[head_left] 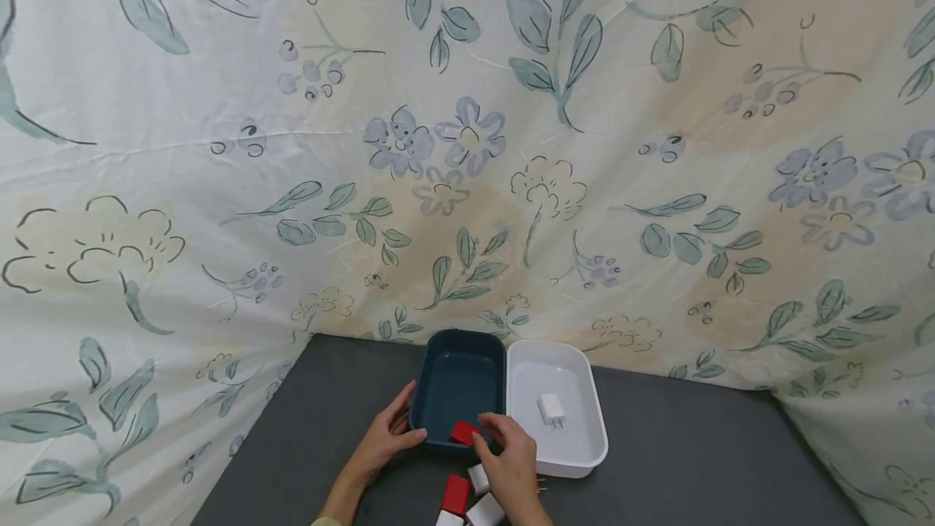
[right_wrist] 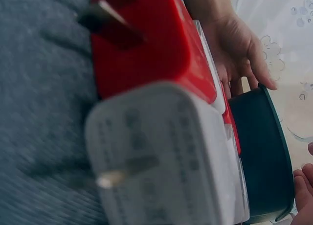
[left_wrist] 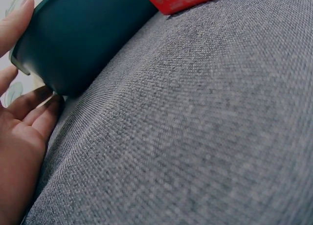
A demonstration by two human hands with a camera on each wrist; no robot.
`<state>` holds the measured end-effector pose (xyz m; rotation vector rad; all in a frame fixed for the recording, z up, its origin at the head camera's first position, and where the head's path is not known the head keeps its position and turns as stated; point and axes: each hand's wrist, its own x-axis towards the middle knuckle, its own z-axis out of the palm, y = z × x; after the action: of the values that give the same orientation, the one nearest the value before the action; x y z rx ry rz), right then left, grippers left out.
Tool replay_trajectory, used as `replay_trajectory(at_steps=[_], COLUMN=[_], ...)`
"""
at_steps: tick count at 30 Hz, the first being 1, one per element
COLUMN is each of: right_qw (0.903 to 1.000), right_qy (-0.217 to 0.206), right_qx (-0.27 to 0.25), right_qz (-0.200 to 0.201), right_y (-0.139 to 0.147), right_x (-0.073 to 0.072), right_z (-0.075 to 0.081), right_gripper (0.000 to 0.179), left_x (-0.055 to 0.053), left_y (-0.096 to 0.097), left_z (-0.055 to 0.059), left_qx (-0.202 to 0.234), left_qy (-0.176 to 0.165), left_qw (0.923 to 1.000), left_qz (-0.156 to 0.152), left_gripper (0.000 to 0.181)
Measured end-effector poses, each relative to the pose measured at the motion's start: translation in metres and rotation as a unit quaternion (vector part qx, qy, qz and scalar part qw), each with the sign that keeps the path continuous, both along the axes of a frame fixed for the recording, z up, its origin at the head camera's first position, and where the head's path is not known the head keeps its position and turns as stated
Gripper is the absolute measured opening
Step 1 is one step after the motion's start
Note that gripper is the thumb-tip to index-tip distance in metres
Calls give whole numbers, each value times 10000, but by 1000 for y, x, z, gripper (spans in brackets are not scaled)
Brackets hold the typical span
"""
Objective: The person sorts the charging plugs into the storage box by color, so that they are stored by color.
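I've got the head cam high over the table's (head_left: pixel 672 453) near edge, facing fwd & down; the far edge runs low in its pic, floral cloth (head_left: pixel 467 136) above. L wrist cam's v. low, rolled, looking along the tabletop at the teal tray (head_left: pixel 456 380). R wrist cam's low too, approx. sideways, red plug (right_wrist: pixel 146 58) nearly at the lens. All 3 share tray + L hand (head_left: pixel 383 438).
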<state>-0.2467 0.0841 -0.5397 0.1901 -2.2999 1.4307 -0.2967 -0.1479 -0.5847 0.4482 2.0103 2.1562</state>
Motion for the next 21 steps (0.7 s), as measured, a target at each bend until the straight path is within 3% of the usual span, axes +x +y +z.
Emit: replay_trajectory(at_steps=[15,21], right_qw=[9995,9995], right_qy=[-212,-280], right_qx=[-165,-171], right_qz=[-139,-11], right_y=[9,13], right_x=[14,18], right_z=[-1,-2], right_gripper=[30,31], left_x=[0,1], left_y=[2,1], left_z=[1,0], left_qx=[-2,16], left_qy=[60,38], left_qw=[10000,10000], left_qz=[37,83], left_gripper=[75,76])
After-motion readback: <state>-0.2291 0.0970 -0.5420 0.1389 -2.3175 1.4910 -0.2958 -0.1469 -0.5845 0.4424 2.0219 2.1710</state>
